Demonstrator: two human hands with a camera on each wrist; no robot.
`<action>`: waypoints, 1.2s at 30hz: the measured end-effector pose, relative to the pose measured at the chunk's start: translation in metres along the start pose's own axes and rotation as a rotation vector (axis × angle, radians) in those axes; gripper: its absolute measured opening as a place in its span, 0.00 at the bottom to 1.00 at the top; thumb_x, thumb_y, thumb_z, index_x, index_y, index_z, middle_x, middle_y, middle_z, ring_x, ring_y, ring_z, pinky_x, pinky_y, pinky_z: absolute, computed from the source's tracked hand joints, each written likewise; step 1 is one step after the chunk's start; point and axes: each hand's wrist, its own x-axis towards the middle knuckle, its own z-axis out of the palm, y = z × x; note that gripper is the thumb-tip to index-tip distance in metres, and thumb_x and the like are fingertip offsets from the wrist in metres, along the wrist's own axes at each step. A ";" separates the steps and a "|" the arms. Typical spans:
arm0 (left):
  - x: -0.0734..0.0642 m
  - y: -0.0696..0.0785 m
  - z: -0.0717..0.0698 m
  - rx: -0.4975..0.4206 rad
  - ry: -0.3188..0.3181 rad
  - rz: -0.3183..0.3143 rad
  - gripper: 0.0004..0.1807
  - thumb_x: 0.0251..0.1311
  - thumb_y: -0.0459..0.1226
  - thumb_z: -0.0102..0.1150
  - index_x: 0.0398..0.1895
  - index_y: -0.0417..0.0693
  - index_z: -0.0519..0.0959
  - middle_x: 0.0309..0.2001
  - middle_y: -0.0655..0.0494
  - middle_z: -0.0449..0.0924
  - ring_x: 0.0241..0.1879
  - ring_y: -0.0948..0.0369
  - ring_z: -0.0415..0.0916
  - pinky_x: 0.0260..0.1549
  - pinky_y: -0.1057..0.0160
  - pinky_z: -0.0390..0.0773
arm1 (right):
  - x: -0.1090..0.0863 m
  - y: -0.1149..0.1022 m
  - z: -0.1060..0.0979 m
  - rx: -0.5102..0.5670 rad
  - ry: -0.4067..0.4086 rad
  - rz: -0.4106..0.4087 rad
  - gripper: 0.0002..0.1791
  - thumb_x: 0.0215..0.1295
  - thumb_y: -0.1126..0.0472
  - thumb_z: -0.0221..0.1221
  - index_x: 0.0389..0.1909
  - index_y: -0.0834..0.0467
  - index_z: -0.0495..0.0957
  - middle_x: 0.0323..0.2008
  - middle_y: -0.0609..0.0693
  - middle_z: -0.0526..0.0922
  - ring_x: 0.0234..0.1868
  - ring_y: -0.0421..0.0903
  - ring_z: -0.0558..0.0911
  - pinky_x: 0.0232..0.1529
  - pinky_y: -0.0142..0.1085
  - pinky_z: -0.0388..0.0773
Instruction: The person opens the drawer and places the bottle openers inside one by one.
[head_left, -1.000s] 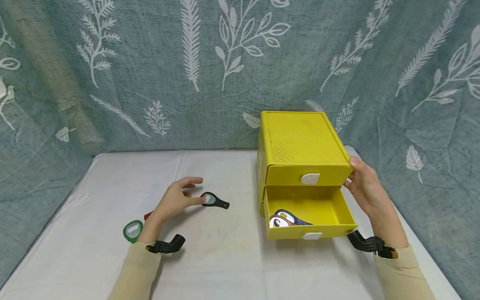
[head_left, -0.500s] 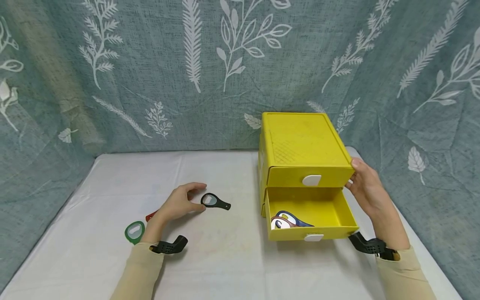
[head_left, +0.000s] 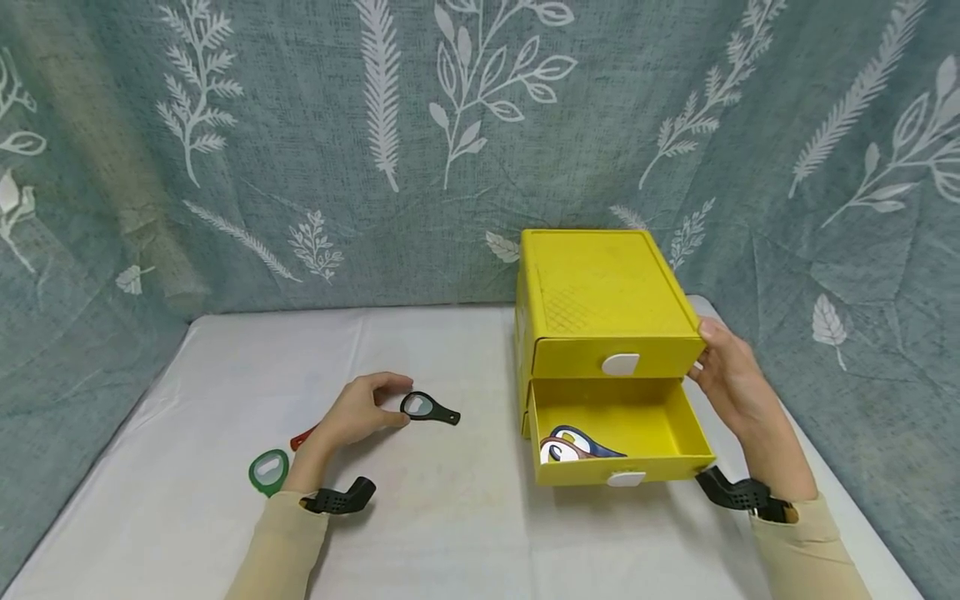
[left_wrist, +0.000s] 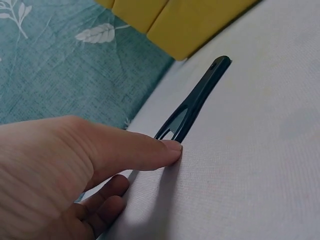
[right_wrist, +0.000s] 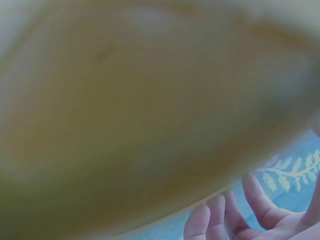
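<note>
A black bottle opener with a grey metal insert lies on the white cloth in the head view. My left hand pinches its rounded end, thumb on the near edge and forefinger around the far side. In the left wrist view the thumb touches the opener's rim, and its handle points away. My right hand rests against the right side of a yellow drawer cabinet, fingers fairly straight. Its lower drawer is pulled out and holds a blue opener and a brownish one.
A green bottle opener lies left of my left forearm. A red item is partly hidden behind that wrist. The cabinet's upper drawer is closed. A patterned teal curtain hangs behind the table. Yellow blur fills most of the right wrist view.
My left thumb and forefinger have come in around the black opener's rounded end, the thumb shifting from over its ring to the near edge. The right hand stays at the cabinet.
</note>
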 end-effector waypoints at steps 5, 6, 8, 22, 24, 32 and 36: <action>-0.002 0.000 0.001 -0.013 -0.017 0.028 0.29 0.49 0.29 0.73 0.58 0.40 0.79 0.53 0.49 0.81 0.55 0.51 0.74 0.55 0.47 0.71 | 0.000 0.000 0.001 0.005 -0.001 0.004 0.14 0.78 0.56 0.44 0.51 0.54 0.77 0.43 0.47 0.80 0.46 0.44 0.76 0.46 0.38 0.74; -0.002 -0.001 0.001 -0.013 -0.021 0.034 0.29 0.49 0.29 0.73 0.58 0.40 0.79 0.53 0.49 0.81 0.55 0.51 0.74 0.55 0.47 0.71 | -0.001 0.001 0.001 0.007 0.000 0.005 0.14 0.78 0.56 0.44 0.50 0.54 0.77 0.43 0.47 0.80 0.46 0.44 0.76 0.46 0.38 0.74; -0.001 0.000 0.002 -0.011 -0.027 0.041 0.30 0.48 0.30 0.74 0.58 0.41 0.79 0.53 0.50 0.81 0.55 0.51 0.74 0.54 0.48 0.71 | -0.001 0.000 0.001 0.008 0.002 0.006 0.14 0.77 0.56 0.44 0.50 0.54 0.77 0.43 0.46 0.80 0.46 0.44 0.76 0.46 0.38 0.74; 0.001 0.003 0.004 -0.021 -0.025 0.041 0.29 0.48 0.27 0.73 0.57 0.37 0.78 0.53 0.47 0.80 0.56 0.50 0.74 0.59 0.49 0.69 | -0.001 -0.001 0.002 0.009 0.001 0.013 0.14 0.78 0.55 0.44 0.50 0.53 0.77 0.43 0.46 0.80 0.46 0.44 0.75 0.46 0.38 0.74; 0.001 0.004 0.004 -0.022 -0.030 0.044 0.30 0.48 0.27 0.73 0.58 0.36 0.77 0.54 0.46 0.80 0.57 0.49 0.73 0.59 0.48 0.68 | -0.001 -0.001 0.002 0.012 0.002 0.013 0.14 0.78 0.55 0.44 0.49 0.53 0.77 0.43 0.46 0.80 0.46 0.44 0.75 0.46 0.38 0.74; -0.001 0.006 0.004 -0.010 -0.038 0.034 0.27 0.48 0.27 0.73 0.56 0.39 0.79 0.51 0.49 0.81 0.55 0.50 0.74 0.57 0.47 0.70 | -0.001 -0.001 0.002 0.015 0.006 0.022 0.14 0.78 0.55 0.44 0.49 0.54 0.77 0.43 0.46 0.80 0.46 0.44 0.75 0.46 0.38 0.74; 0.000 0.006 0.004 -0.015 -0.053 0.039 0.29 0.48 0.27 0.74 0.56 0.38 0.78 0.53 0.48 0.80 0.56 0.50 0.73 0.59 0.48 0.69 | -0.001 -0.002 0.002 0.008 0.009 0.025 0.14 0.77 0.55 0.45 0.50 0.54 0.77 0.43 0.47 0.80 0.46 0.44 0.75 0.46 0.38 0.74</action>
